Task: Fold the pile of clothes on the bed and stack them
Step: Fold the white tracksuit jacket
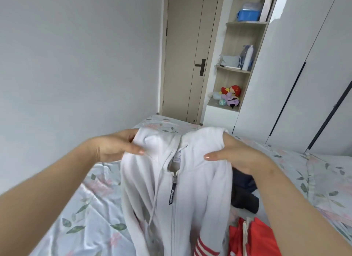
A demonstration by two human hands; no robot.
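Above the bed (91,204), my left grip (112,147) and right grip (234,152) pinch the white hoodie's (182,202) shoulders; it hangs lengthwise, hood up, zipper facing me.

white hoodie (181,194) hem cut off below; dark garment (243,191) partly hidden behind it
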